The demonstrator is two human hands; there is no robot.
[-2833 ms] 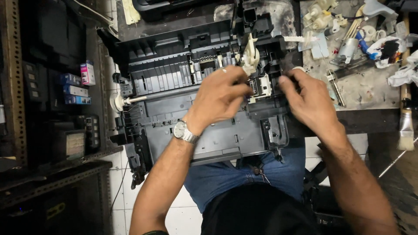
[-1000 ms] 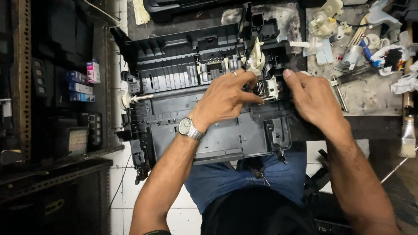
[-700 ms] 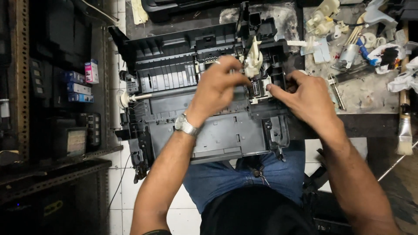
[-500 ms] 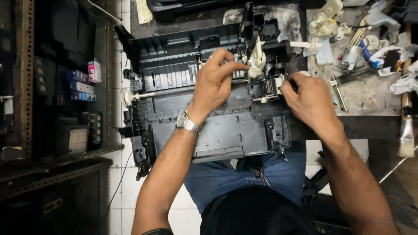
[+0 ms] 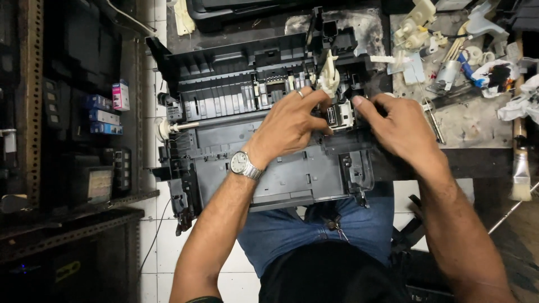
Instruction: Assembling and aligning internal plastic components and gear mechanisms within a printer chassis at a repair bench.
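The floor [image 5: 157, 247] was laid with white tiles, partly in shadow. On the left stood a dark metal shelf [image 5: 33, 112] with perforated uprights, carrying small coloured boxes [image 5: 104, 109]. A stained, cluttered table [image 5: 471, 123] filled the upper right, a paintbrush [image 5: 521, 168] lying at its edge. The light was dim and uneven.

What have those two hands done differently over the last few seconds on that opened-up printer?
The left hand slid a little up and left, its fingers now closing on the small black-and-white carriage part. The right hand stayed at that part's right side, fingertips against it. The open printer body, the wristwatch and the cluttered bench stayed as they were.
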